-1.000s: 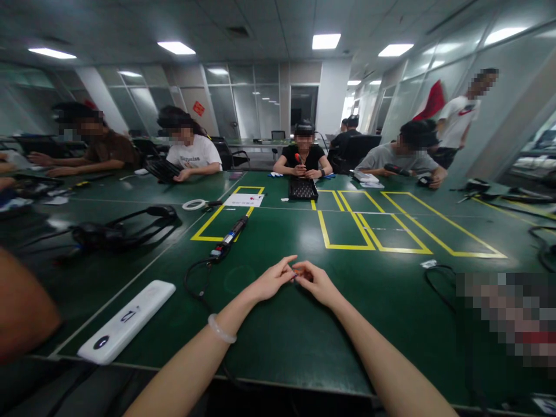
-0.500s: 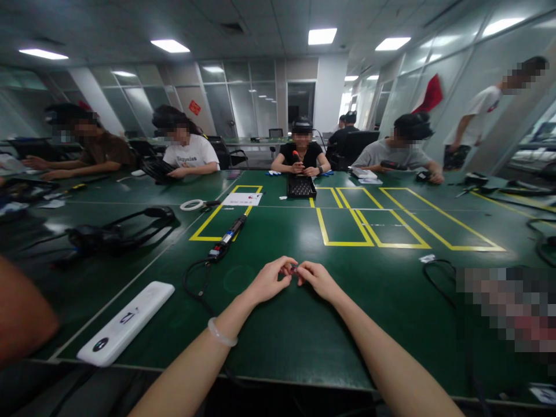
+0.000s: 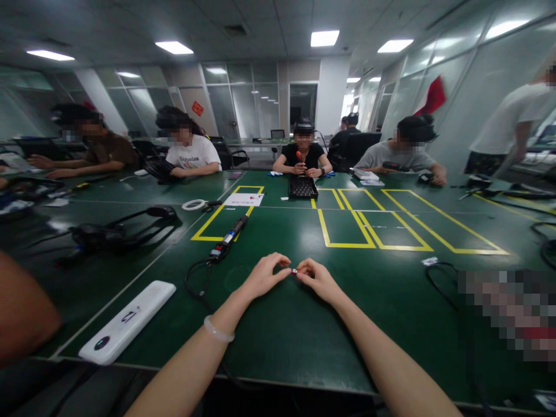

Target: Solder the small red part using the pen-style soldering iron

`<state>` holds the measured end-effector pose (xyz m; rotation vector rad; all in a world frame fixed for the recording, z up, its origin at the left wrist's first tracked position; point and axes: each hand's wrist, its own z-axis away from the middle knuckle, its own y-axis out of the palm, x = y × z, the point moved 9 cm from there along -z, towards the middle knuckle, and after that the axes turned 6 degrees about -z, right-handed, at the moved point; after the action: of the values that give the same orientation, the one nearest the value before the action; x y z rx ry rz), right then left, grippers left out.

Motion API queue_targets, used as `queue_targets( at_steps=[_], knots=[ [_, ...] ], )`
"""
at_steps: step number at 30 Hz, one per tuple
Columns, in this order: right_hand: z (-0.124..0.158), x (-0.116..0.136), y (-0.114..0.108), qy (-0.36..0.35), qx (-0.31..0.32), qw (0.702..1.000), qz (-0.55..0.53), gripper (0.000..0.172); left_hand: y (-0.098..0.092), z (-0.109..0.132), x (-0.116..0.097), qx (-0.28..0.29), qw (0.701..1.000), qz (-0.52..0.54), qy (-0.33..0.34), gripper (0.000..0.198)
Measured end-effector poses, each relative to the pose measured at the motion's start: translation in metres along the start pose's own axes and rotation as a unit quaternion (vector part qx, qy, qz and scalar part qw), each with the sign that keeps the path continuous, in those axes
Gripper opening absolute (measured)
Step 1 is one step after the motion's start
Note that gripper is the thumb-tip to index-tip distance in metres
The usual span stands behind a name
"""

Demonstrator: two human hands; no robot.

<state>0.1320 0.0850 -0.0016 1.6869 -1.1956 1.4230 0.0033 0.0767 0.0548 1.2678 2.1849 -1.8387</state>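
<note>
Both hands meet above the green table in front of me. Between their fingertips is a tiny red-and-white piece [image 3: 294, 271], too small for me to tell its kind. My right hand [image 3: 319, 280] pinches it between thumb and fingers. My left hand [image 3: 266, 275] is beside it, with the thumb stretched toward the piece and the fingers curved and apart from the thumb. Whether the left thumb tip touches the piece, I cannot tell. On my left wrist is a pale bangle [image 3: 218, 330].
An electric screwdriver [image 3: 228, 236] with a black cable lies beyond my left hand. Nearer left is a white power-bank-like device [image 3: 128, 322]. Yellow tape outlines [image 3: 347, 245] mark the table. A black tray [image 3: 303, 187] is across from me, before a seated person. Others sit along the far side.
My left fingers have opened away from the small piece, which now shows more clearly in my right fingertips. A person at the far right has walked further right.
</note>
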Motion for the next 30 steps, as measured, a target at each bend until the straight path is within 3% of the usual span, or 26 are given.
queue_targets(
  at_steps=[3,6,9,12,14,17,21,30],
  knots=[
    [0.001,-0.003,-0.002,0.012,-0.005,1.000,0.007,0.023,-0.042,-0.002,0.042,-0.073,0.986,-0.141,-0.057,0.039],
    [0.001,-0.003,-0.001,0.015,-0.002,1.000,0.010,0.022,-0.083,0.010,0.114,-0.083,0.934,-0.285,-0.199,0.064],
    [0.001,-0.003,0.000,0.015,0.001,1.000,0.009,0.021,-0.103,0.033,0.186,0.005,0.882,-0.332,-0.333,0.094],
    [0.001,-0.003,-0.001,0.015,0.001,1.000,0.010,0.021,-0.103,0.052,0.224,0.089,0.867,-0.301,-0.387,0.090],
    [0.000,-0.003,-0.001,0.014,0.003,1.000,0.015,0.022,-0.099,0.053,0.226,0.106,0.881,-0.275,-0.371,0.081],
    [0.000,-0.004,-0.001,0.016,0.004,0.999,0.027,0.022,-0.092,0.049,0.210,0.087,0.897,-0.263,-0.345,0.073],
    [0.000,-0.004,0.001,0.019,0.006,0.999,0.037,0.022,-0.081,0.046,0.180,0.063,0.895,-0.284,-0.338,0.068],
    [0.002,0.004,0.005,-0.007,-0.002,0.997,0.073,0.018,-0.036,0.038,0.108,0.070,0.907,-0.302,-0.287,0.061]
  ],
)
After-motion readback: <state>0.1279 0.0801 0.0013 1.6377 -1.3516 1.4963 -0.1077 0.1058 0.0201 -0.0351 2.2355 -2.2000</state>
